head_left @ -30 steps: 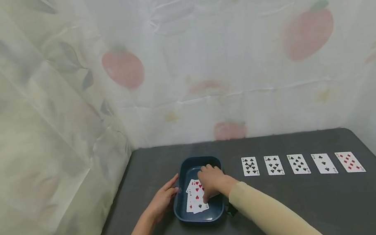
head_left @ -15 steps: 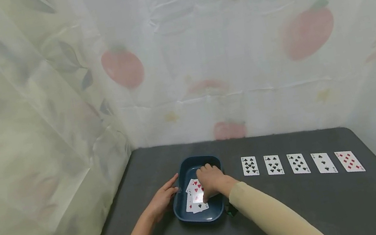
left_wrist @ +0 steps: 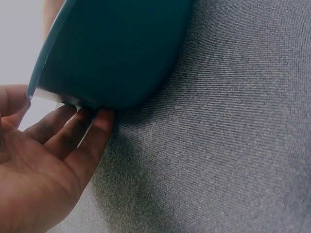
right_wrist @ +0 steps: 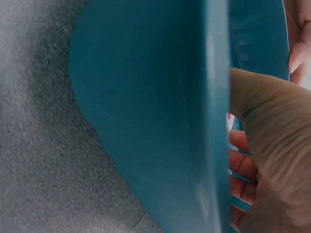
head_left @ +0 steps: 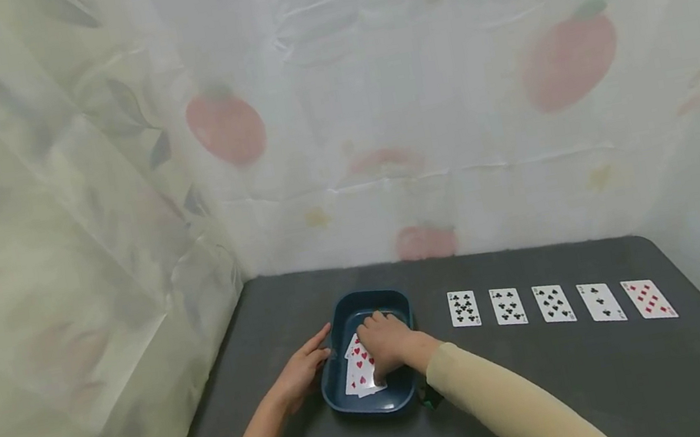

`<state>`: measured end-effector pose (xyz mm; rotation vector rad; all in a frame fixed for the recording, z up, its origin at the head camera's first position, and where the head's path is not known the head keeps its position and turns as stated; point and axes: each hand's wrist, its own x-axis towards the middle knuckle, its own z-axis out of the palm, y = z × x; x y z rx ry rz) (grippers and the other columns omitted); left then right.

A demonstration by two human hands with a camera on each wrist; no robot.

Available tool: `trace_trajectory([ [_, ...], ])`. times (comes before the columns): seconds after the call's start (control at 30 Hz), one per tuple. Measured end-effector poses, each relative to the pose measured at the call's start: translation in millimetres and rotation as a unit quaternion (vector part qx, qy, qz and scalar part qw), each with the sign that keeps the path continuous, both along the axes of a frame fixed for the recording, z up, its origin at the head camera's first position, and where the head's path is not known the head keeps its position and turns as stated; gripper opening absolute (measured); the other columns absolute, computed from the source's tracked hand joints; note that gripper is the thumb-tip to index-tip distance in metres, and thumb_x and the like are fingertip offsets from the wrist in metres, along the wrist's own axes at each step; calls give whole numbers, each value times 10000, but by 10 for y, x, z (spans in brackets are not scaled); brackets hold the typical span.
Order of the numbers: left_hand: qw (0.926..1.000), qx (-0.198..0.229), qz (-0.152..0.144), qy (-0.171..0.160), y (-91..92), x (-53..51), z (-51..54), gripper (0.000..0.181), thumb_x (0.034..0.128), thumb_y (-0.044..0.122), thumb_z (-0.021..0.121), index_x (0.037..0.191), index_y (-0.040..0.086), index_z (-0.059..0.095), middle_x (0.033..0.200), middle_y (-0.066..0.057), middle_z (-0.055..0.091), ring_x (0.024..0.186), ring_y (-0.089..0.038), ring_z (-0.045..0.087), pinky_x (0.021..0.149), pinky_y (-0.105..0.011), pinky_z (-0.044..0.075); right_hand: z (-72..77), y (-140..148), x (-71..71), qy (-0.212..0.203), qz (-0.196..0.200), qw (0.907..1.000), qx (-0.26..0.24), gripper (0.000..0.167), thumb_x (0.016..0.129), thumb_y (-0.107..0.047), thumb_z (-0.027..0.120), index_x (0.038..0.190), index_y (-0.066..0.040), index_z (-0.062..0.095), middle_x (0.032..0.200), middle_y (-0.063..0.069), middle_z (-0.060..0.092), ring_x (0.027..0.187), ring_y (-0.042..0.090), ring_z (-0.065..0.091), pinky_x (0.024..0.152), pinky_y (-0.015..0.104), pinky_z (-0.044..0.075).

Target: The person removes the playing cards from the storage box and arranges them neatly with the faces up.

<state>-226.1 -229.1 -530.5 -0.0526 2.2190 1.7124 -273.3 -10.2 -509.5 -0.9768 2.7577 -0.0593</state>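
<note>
Tray (head_left: 368,302), left hand (head_left: 300,375) touching its wall, fingers extended, likely steadying; right hand (head_left: 386,343) inside over cards (head_left: 360,377), fingers bent, grip untellable; card row (head_left: 553,304), spaced apparently for legibility.

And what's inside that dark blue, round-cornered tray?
Inside the dark blue, round-cornered tray are overlapping white playing cards, red hearts showing, and the person's right hand. That hand covers part of the cards, so whatever lies beneath it can't be seen.
</note>
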Motion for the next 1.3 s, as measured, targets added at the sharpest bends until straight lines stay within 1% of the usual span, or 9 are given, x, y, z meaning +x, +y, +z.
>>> trace_trajectory([
  [0.17, 10000, 23, -25, 9, -7, 9, 15, 557, 1092, 212, 459, 1625, 294, 320, 1678, -159, 210, 1449, -457, 350, 1054, -656, 392, -70, -61, 29, 1, 182, 9998, -11, 826, 689, -568, 897, 1319, -134, 582, 1182, 3, 572, 1043, 184, 458, 996, 403, 436],
  [0.27, 10000, 38, -66, 42, -6, 14, 19, 561, 1092, 207, 458, 1629, 280, 312, 1680, -160, 202, 1455, -460, 333, 1058, -661, 381, -120, -98, 55, 9, 293, 9996, 4, 825, 692, -592, 887, 1319, -149, 584, 1196, 0, 570, 1040, 176, 454, 989, 395, 439],
  [0.37, 9999, 60, -89, 50, 0, 22, 32, 563, 1092, 201, 453, 1631, 271, 307, 1683, -159, 193, 1467, -462, 307, 1068, -670, 360, -130, -125, 96, -51, 383, 9993, -17, 822, 702, -608, 877, 1332, -170, 582, 1239, -2, 574, 1059, 173, 463, 1017, 403, 438],
  [0.6, 10000, 11, -72, 62, 9, 28, 47, 555, 1091, 215, 454, 1627, 272, 321, 1676, -181, 202, 1454, -479, 321, 1051, -694, 365, -66, -148, 190, -136, 606, 9980, -122, 738, 731, -612, 855, 1284, -187, 614, 1221, -13, 592, 1042, 161, 479, 991, 388, 453],
  [0.83, 10000, 22, -47, 51, 1, 35, 48, 562, 1084, 222, 471, 1625, 271, 326, 1677, -172, 208, 1454, -473, 326, 1037, -700, 374, -39, -137, 233, -154, 679, 9975, -105, 745, 752, -626, 825, 1316, -188, 617, 1236, -16, 595, 1040, 160, 477, 982, 380, 449],
  [1.0, 10000, 1, -24, 74, 1, 37, 53, 563, 1078, 224, 489, 1619, 274, 341, 1677, -174, 208, 1450, -476, 331, 1039, -713, 360, -4, -135, 264, -10, 769, 9970, 76, 777, 751, -629, 820, 1351, -181, 614, 1237, -19, 596, 1055, 161, 481, 995, 377, 444],
  [1.13, 9999, -10, -33, 113, 2, 42, 50, 561, 1078, 215, 490, 1617, 276, 347, 1678, -172, 206, 1455, -482, 317, 1046, -717, 348, 0, -117, 264, 111, 848, 9963, 100, 786, 741, -641, 822, 1351, -190, 616, 1246, -26, 592, 1055, 158, 473, 980, 371, 444],
  [1.23, 9999, 12, -68, 107, -2, 40, 48, 562, 1084, 218, 479, 1623, 275, 331, 1679, -170, 200, 1458, -478, 314, 1039, -697, 372, 84, -61, 258, 329, 914, 9952, 84, 807, 716, -671, 824, 1333, -194, 618, 1241, -31, 589, 1053, 155, 468, 952, 359, 447],
  [1.3, 9999, 44, -95, 75, -7, 33, 40, 564, 1088, 222, 467, 1629, 274, 313, 1680, -173, 194, 1455, -479, 317, 1020, -674, 406, 183, 5, 247, 484, 913, 9946, 24, 812, 706, -684, 824, 1323, -198, 620, 1240, -33, 586, 1060, 152, 468, 949, 358, 448],
])
